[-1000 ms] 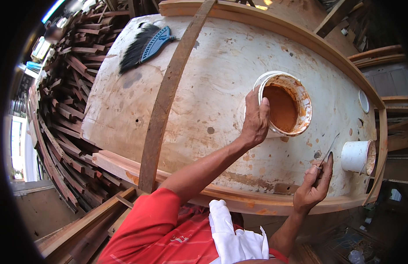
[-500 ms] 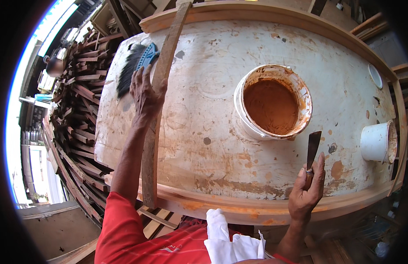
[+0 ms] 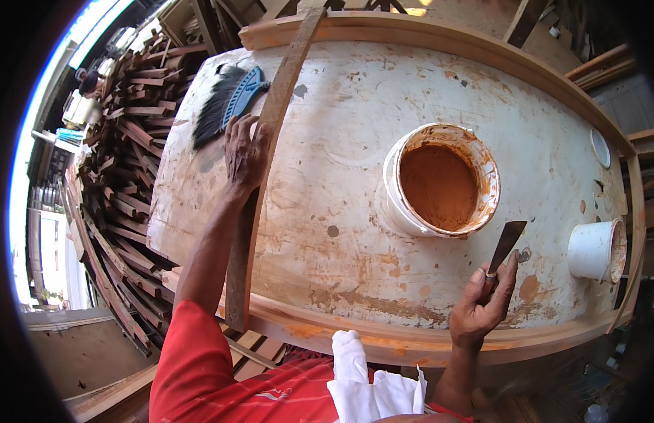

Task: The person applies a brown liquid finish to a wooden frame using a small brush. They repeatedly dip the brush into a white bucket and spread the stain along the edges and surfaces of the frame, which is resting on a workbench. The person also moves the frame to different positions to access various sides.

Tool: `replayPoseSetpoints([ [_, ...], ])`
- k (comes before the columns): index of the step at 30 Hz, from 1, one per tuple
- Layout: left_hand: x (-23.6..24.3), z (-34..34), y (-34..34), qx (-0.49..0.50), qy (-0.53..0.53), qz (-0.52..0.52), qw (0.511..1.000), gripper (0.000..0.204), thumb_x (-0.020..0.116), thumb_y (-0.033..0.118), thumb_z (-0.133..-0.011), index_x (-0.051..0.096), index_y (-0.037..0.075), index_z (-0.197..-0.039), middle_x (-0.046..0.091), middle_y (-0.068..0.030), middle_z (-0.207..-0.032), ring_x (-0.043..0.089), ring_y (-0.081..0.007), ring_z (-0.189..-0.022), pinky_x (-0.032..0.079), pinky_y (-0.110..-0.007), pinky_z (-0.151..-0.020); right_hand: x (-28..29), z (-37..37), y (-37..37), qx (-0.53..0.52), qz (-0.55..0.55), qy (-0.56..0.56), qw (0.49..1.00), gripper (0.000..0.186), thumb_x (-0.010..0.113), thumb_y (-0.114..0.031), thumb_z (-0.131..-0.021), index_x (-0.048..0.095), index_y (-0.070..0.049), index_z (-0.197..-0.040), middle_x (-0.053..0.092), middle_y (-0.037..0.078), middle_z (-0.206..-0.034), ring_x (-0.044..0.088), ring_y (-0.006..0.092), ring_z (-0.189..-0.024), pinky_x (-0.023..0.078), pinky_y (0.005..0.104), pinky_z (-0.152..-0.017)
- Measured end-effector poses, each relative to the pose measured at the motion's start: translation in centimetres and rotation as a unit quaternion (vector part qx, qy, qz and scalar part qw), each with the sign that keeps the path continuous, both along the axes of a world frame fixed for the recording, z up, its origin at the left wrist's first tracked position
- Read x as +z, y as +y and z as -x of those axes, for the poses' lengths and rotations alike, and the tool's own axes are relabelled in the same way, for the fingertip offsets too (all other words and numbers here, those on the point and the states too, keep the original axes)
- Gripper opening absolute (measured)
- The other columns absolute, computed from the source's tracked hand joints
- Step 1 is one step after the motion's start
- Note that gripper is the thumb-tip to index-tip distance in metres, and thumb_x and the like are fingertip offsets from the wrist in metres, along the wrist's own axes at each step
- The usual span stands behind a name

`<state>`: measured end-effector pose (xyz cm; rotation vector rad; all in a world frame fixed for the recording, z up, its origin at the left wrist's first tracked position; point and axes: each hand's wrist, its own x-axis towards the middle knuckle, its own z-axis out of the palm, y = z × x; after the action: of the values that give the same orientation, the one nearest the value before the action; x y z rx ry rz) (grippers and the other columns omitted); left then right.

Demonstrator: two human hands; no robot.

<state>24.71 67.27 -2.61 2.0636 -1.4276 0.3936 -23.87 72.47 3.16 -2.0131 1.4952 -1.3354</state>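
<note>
Putty knife (image 3: 509, 241) raised, I work at a stained white tabletop (image 3: 341, 176), my right hand (image 3: 482, 304) closed around the handle, the dark blade tilted up and away from me. My left hand (image 3: 246, 151) is at a narrow wooden strip (image 3: 287, 83) laid across the tabletop, its fingers spread and slightly bent, the tips close to a blue brush (image 3: 232, 106) with black bristles. Whether those fingers grip the strip or touch the brush, I cannot tell. Ahead of my right hand, near the blade but apart from it, a white bucket (image 3: 403, 211) holds rust-brown paste (image 3: 440, 183), its rim and inner wall smeared with the same colour. Farther right are a smaller white tub (image 3: 588, 250) and, beyond it, a round white disc (image 3: 601, 148). Pale wooden rails (image 3: 440, 35) run along the near and far edges. Off to the left rises a heap of reddish-brown wood pieces (image 3: 122, 176). I wear a red shirt (image 3: 214, 359), with a white cloth (image 3: 376, 391) in front.
</note>
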Motion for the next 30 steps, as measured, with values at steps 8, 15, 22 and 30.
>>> replayPoseSetpoints([
  [8,0.6,1.9,-0.5,-0.039,0.050,0.107,0.992,0.067,0.070,0.036,-0.098,0.043,0.000,-0.148,0.054,-0.0276,-0.141,0.044,-0.0487,-0.141,0.034,-0.056,-0.115,0.3,-0.8,2.3,-0.008,-0.099,0.069,0.993,0.050,0.056,-0.007,-0.103,0.050,0.001,-0.153,0.059,0.027,-0.145,0.062,0.0419,-0.127,0.050,0.0445,-0.106],
  [15,0.0,1.5,0.7,-0.007,0.061,0.022,0.998,0.047,0.059,0.044,-0.103,0.062,0.003,-0.125,0.059,-0.0222,-0.137,0.041,-0.0464,-0.144,0.032,-0.060,-0.115,1.3,-3.9,3.5,-0.018,-0.010,0.052,0.998,0.044,0.064,-0.005,-0.101,0.059,0.010,-0.141,0.065,0.032,-0.135,0.066,0.0413,-0.122,0.053,0.0438,-0.102],
  [22,1.0,2.2,0.1,-0.043,0.088,-0.028,0.995,0.053,0.061,0.042,-0.103,0.057,0.002,-0.136,0.061,-0.0214,-0.136,0.040,-0.0458,-0.146,0.034,-0.057,-0.116,3.0,-3.5,4.2,-0.025,-0.031,0.058,0.998,0.042,0.055,-0.004,-0.104,0.057,0.009,-0.143,0.066,0.032,-0.134,0.067,0.0411,-0.121,0.052,0.0443,-0.104],
  [30,-0.4,0.8,0.3,-0.028,0.038,0.047,0.998,0.034,0.066,0.035,-0.099,0.070,0.001,-0.103,0.069,-0.0228,-0.113,0.057,-0.0447,-0.123,0.044,-0.053,-0.108,0.5,0.8,4.9,0.033,-0.157,0.063,0.985,0.056,0.057,-0.001,-0.099,0.047,0.004,-0.154,0.059,0.030,-0.145,0.060,0.0423,-0.131,0.049,0.0446,-0.108],
])
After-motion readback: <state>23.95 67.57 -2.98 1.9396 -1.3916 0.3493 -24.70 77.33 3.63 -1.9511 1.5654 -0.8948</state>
